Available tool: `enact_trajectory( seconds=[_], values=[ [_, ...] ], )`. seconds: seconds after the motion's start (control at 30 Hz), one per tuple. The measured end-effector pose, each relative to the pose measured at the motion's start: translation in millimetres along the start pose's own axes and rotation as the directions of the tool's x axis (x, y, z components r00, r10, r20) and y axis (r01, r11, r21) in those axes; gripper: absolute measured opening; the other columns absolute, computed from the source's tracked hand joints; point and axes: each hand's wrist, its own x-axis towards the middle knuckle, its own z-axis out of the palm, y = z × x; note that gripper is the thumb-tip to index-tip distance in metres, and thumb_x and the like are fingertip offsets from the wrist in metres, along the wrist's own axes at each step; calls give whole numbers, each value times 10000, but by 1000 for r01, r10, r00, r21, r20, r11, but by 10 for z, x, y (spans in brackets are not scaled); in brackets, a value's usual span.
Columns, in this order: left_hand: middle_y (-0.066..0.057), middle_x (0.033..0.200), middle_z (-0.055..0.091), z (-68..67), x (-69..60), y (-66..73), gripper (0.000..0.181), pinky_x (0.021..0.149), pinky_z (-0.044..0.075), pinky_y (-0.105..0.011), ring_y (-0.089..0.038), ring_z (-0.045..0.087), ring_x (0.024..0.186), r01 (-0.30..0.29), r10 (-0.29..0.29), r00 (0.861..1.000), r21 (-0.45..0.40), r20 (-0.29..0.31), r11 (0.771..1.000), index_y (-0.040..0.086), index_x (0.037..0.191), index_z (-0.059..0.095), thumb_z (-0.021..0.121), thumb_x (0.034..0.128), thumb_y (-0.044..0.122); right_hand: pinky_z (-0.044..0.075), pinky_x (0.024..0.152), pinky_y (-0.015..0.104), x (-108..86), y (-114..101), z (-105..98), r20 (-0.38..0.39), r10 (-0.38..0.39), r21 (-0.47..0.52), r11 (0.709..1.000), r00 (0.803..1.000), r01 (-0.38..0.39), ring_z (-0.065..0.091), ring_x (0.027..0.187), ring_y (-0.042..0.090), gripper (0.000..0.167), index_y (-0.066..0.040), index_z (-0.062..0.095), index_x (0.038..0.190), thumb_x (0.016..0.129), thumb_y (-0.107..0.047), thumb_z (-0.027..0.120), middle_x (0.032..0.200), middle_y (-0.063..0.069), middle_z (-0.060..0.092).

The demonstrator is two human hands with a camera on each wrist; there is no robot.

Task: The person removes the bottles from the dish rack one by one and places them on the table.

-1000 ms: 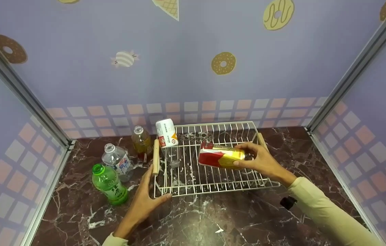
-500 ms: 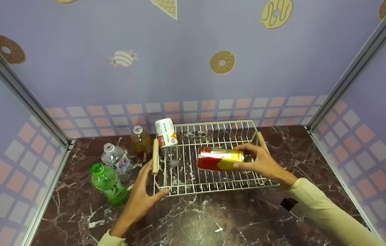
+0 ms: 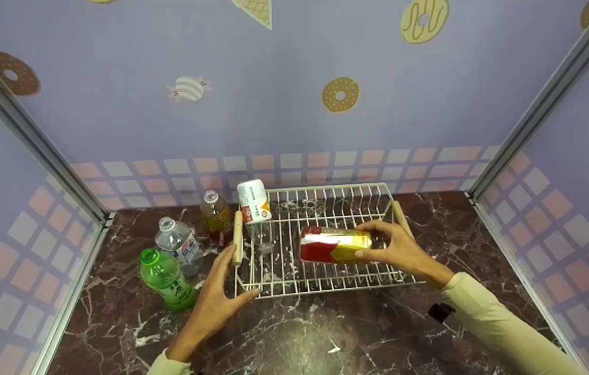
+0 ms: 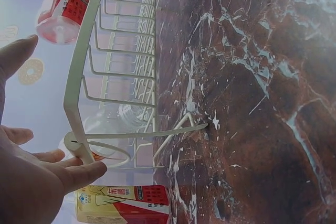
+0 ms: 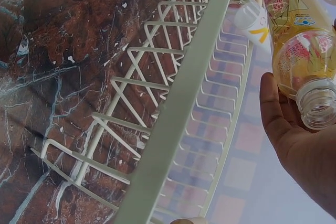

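My right hand (image 3: pixel 396 247) grips a plastic bottle (image 3: pixel 333 245) with a red and yellow label by its shoulder. The bottle lies nearly sideways above the white wire rack (image 3: pixel 326 290), its base to the left; in the right wrist view its uncapped neck (image 5: pixel 317 106) shows. At the rack's left wooden handle (image 3: pixel 238 238), my left hand (image 3: pixel 211 302) touches with extended fingers, thumb spread at the front corner. In the left wrist view the fingers (image 4: pixel 79 174) rest against the handle's end. A clear bottle with a white label (image 3: pixel 254 200) leans neck-down in the rack's left end.
Left of the rack stand a green bottle (image 3: pixel 167 281), a clear bottle (image 3: pixel 182 247) and an amber-looking bottle (image 3: pixel 215 216). A wooden handle (image 3: pixel 401 216) marks the rack's right end. The patterned wall (image 3: pixel 273 120) rises behind, and dark marbled counter (image 3: pixel 305 338) extends in front.
The bottle in my right hand has come slightly lower and a little left, turning closer to level. My left hand has shifted slightly at the rack's left end. The standing bottles stay put.
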Motion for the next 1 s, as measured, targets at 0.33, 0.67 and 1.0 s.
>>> enact_trajectory(
  seconds=[0.33,0.67,1.0],
  values=[
    [-359,1719,287,-28,4,71,1022,1188,381,-758,-579,400,1524,-58,58,998,0,-7,998,-79,1656,339,944,867,159,611,1009,373,-6,-37,24,22,-18,-24,1000,1000,19,709,1093,275,523,14,706,1356,908,-171,903,1262,141,757],
    [-345,1717,316,-24,-1,173,996,1202,270,-828,-579,340,1561,-84,84,997,47,2,995,-69,1648,370,943,868,164,636,921,318,-39,-61,56,48,-13,17,1000,999,13,707,1065,285,529,17,696,1360,906,-159,903,1222,158,753],
    [-223,1742,339,26,2,297,973,1224,325,-762,-515,370,1562,-108,107,994,45,15,993,14,1665,406,932,869,207,632,961,335,-76,-117,130,60,-33,37,999,998,31,713,1098,258,516,-3,705,1358,908,-163,899,1253,142,755]
  ],
)
